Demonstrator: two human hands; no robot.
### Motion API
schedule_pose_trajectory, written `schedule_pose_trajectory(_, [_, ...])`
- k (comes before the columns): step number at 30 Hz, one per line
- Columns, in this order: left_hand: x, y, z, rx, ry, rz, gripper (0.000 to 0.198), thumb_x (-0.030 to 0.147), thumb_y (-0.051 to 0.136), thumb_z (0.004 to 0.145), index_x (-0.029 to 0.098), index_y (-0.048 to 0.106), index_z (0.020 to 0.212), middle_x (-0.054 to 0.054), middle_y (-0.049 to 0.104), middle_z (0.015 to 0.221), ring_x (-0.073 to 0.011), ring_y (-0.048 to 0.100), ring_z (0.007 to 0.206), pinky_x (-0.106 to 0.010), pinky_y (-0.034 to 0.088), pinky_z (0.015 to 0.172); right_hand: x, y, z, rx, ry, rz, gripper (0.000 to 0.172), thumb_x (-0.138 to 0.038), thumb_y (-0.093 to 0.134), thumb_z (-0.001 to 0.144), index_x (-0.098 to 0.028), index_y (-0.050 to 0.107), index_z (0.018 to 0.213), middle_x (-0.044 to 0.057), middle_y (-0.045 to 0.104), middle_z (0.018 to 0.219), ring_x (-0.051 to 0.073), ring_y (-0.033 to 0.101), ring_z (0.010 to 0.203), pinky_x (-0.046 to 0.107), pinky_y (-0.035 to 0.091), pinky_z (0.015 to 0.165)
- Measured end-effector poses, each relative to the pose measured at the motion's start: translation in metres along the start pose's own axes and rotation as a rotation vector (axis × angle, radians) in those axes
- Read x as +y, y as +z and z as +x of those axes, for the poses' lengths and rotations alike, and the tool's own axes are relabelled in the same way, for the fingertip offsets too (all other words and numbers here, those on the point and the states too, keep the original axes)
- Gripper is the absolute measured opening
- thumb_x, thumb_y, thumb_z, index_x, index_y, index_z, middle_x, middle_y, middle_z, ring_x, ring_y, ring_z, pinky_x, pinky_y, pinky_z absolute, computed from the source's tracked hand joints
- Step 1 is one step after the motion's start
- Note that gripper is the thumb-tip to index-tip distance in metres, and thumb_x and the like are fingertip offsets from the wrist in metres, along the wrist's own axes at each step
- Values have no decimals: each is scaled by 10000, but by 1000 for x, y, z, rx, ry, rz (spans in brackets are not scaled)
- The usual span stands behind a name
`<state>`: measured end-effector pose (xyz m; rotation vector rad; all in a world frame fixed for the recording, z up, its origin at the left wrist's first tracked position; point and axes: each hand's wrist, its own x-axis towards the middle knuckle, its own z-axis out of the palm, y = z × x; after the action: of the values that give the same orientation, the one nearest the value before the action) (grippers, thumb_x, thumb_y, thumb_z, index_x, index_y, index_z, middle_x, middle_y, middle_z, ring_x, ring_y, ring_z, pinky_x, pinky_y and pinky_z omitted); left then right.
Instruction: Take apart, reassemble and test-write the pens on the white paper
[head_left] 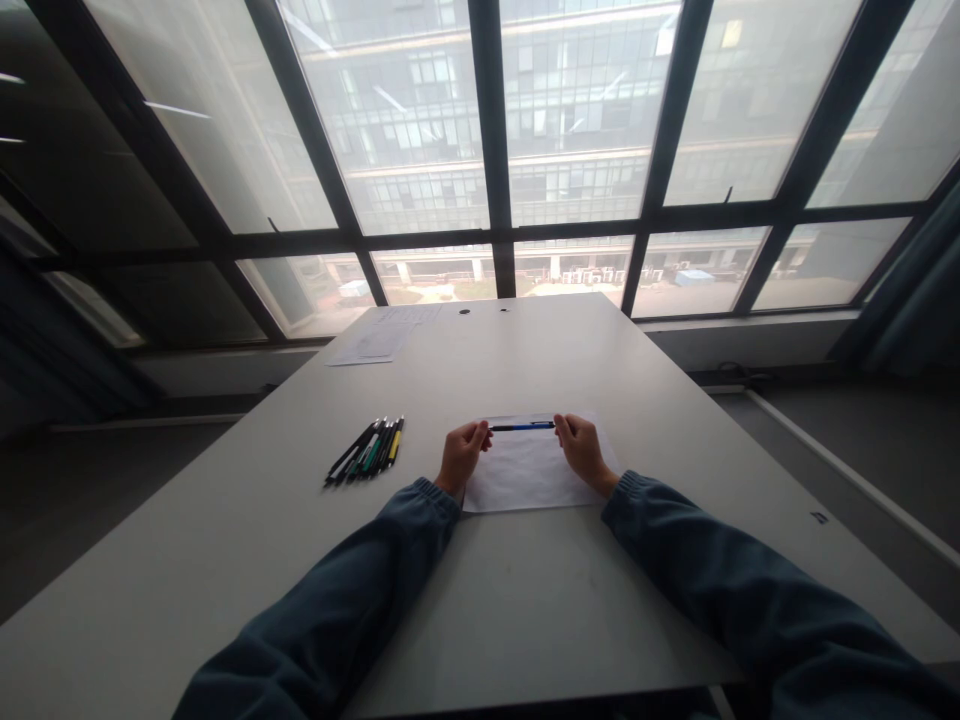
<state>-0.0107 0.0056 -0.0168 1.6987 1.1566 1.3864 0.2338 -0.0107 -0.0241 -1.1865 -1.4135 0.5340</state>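
A blue and black pen is held level between my two hands, over a white sheet of paper. My left hand is closed on the pen's left end, fingertips pinched together. At the other end, by the clip, my right hand pinches the pen between thumb and fingers. To the left of my left hand lies a bunch of pens, mostly black, with green and yellow among them.
The white table stretches away to tall windows. Several printed sheets lie at its far left, with a dark round spot near the far edge. A small dark mark is on the right side.
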Motion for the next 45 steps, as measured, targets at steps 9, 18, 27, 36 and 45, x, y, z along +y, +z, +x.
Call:
schedule_pose_trajectory(9, [1, 1, 0, 5, -13, -2, 444, 493, 553, 908, 129, 671, 683, -39, 632, 581, -126, 569, 528, -224, 452, 526, -4, -1, -1, -18, 23, 20, 541, -581, 467, 921, -191, 517, 550, -14, 492, 451, 126, 459, 444, 249, 346, 489])
schedule_pose_trajectory(18, [2, 0, 0, 4, -22, -3, 445, 509, 552, 899, 139, 669, 681, -40, 626, 581, -134, 564, 532, -232, 445, 530, -5, -2, -2, -15, 15, 3, 569, -603, 456, 916, -195, 515, 523, -11, 481, 434, 131, 465, 443, 253, 352, 487])
schedule_pose_trajectory(27, [4, 0, -1, -8, -12, 0, 447, 508, 546, 900, 146, 653, 661, -32, 601, 553, -129, 537, 503, -229, 421, 508, -7, -2, -2, -18, 15, 11, 587, -615, 454, 915, -196, 514, 507, -15, 474, 412, 130, 468, 426, 251, 362, 496])
schedule_pose_trajectory(36, [2, 0, 0, -13, -22, -3, 454, 525, 551, 890, 147, 654, 660, -32, 606, 551, -129, 540, 499, -230, 425, 507, -4, -1, -2, -13, 11, 8, 598, -626, 452, 913, -195, 516, 504, -15, 475, 409, 128, 464, 419, 250, 353, 488])
schedule_pose_trajectory(45, [1, 0, 0, -19, -12, -35, 449, 503, 548, 910, 142, 653, 665, -27, 594, 557, -119, 539, 509, -221, 421, 505, -5, -1, -2, -12, 12, 17, 589, -609, 461, 917, -197, 515, 499, -14, 468, 404, 133, 468, 424, 251, 351, 488])
